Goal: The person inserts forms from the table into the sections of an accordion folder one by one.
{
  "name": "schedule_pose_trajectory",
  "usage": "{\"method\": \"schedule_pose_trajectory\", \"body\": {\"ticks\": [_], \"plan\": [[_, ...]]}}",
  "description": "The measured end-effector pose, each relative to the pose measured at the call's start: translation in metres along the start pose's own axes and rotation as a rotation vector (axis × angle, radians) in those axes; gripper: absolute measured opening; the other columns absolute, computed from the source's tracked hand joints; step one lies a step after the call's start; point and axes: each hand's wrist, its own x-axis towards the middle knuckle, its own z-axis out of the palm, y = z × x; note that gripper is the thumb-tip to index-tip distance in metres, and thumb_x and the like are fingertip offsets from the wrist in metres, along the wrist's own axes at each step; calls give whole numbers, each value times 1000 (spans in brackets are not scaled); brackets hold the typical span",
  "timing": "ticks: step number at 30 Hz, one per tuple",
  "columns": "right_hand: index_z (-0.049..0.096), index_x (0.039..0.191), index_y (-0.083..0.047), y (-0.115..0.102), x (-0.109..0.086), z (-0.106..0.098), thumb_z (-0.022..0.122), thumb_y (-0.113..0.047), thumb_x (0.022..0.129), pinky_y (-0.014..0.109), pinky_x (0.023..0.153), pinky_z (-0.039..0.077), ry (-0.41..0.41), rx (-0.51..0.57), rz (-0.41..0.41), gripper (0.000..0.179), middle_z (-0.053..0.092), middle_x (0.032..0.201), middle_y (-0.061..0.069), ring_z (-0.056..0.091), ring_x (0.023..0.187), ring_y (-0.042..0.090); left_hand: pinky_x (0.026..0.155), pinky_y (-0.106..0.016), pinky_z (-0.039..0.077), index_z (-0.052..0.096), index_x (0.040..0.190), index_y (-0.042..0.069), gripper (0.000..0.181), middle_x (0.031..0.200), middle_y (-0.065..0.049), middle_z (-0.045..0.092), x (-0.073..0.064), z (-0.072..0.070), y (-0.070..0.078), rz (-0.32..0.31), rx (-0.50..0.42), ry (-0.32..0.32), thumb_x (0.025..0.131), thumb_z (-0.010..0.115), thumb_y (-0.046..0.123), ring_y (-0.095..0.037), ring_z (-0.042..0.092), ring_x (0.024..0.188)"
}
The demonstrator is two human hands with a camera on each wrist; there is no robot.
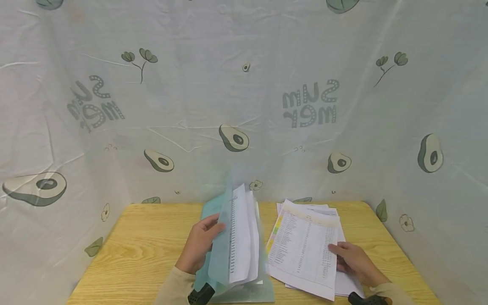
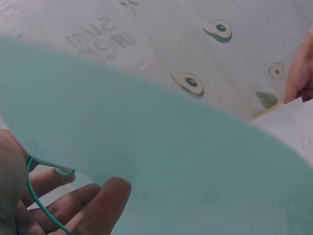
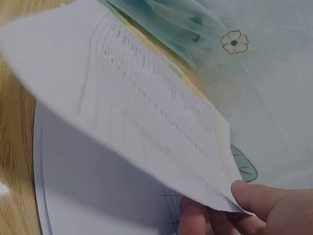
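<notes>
A translucent teal folder (image 1: 218, 258) stands partly open left of centre, with white printed sheets (image 1: 241, 237) upright inside it. My left hand (image 1: 201, 241) holds the folder's raised cover by its left side. A thin green elastic cord (image 2: 35, 195) crosses that hand in the left wrist view. My right hand (image 1: 352, 260) pinches the right edge of a printed sheet (image 1: 301, 250), thumb on top and fingers beneath. The sheet carries columns of text and is lifted and bent above other papers (image 3: 98, 181) in the right wrist view.
Yellow and green tabs (image 1: 275, 233) line the left side of the paper pile. Everything lies on a wooden table (image 1: 152, 237). A pale curtain (image 1: 263, 97) printed with avocados hangs behind and at both sides of the table.
</notes>
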Motion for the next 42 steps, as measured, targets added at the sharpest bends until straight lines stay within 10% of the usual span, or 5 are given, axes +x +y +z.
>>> {"method": "schedule_pose_trajectory", "body": {"ticks": [14, 42], "plan": [[64, 115, 11, -12, -4, 7, 56, -20, 105, 27, 55, 51, 150, -225, -185, 33, 65, 77, 2, 60, 66, 15, 73, -41, 62, 60, 143, 5, 45, 135, -20, 64, -2, 0, 0, 8, 10, 2, 102, 65, 21, -24, 71, 98], [49, 138, 20, -54, -47, -41, 52, -34, 110, 28, 69, 59, 130, -127, -267, 61, 74, 104, 13, 71, 82, 11, 71, -38, 62, 59, 144, 5, 44, 126, -17, 67, -7, -3, 3, 2, 5, 11, 102, 64, 20, -23, 73, 93]]}}
